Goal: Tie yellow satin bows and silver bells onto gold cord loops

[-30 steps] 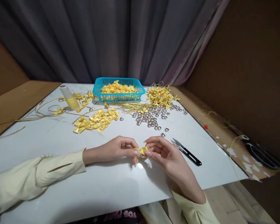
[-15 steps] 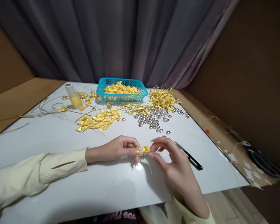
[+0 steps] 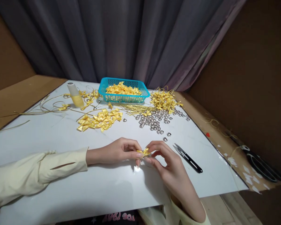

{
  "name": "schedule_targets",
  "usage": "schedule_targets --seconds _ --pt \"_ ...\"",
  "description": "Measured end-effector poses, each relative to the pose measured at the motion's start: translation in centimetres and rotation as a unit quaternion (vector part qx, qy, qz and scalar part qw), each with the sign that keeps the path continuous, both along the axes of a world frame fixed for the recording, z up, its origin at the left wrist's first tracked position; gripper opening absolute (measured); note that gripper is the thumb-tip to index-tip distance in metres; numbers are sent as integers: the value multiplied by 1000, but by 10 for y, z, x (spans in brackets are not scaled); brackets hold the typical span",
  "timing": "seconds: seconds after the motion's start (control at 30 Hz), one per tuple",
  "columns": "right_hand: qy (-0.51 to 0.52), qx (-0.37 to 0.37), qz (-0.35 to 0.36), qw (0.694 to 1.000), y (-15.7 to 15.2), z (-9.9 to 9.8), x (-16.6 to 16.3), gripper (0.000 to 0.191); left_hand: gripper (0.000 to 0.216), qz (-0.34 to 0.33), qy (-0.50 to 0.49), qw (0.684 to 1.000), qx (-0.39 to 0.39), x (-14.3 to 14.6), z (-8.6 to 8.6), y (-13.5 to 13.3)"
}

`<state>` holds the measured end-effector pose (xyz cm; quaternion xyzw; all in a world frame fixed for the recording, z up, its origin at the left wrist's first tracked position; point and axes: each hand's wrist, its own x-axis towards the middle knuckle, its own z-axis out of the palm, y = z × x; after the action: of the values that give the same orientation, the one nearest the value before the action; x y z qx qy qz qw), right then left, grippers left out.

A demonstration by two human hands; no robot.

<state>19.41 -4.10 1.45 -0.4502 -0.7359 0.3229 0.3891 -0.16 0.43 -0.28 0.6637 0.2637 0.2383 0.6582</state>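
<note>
Over the near middle of the white tabletop, a small yellow ribbon bow [image 3: 145, 152] is pinched between my two hands. My left hand [image 3: 125, 151] grips its left side between thumb and fingers. On the right side of the bow, the thumb and fingertips of my right hand [image 3: 167, 161] are closed at its edge. Something thin, perhaps cord, shows by the fingertips, but the fingers hide most of it. Black thread snips [image 3: 190, 161] lie just right of my right hand. Several silver bead-like pieces [image 3: 152, 122] are scattered beyond the hands.
A blue basket [image 3: 124, 99] of yellow bows stands at the back. Loose bows [image 3: 100, 120] lie left of centre, and a pile of corded bows [image 3: 164, 99] is at back right. A spool of yellow thread [image 3: 75, 95] stands at back left. Black scissors [image 3: 259, 164] lie off to the right.
My right hand has moved slightly left, closer to my left hand, and its fingers now close over the bow's right side. The thread snips show more fully.
</note>
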Motion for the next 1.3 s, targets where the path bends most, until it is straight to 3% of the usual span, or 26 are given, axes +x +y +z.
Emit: schedule_targets --seconds 0.3,0.83,1.03,1.17,1.3 --pt "-18 6 22 1000 -3 5 2 15 17 -45 -9 998 -36 0 1 2" --pt "12 -29 13 999 -2 5 5 7 16 -41 -18 998 -37 0 0 3" --pt "160 -106 -73 979 3 -5 4 25 17 20 -63 993 -99 0 1 8" --pt "165 -168 -42 971 2 -11 -4 31 15 95 -88 983 -131 1 -3 11" --pt "176 -203 -9 963 -3 -15 -18 31 13 131 -91 978 -132 1 -6 13"
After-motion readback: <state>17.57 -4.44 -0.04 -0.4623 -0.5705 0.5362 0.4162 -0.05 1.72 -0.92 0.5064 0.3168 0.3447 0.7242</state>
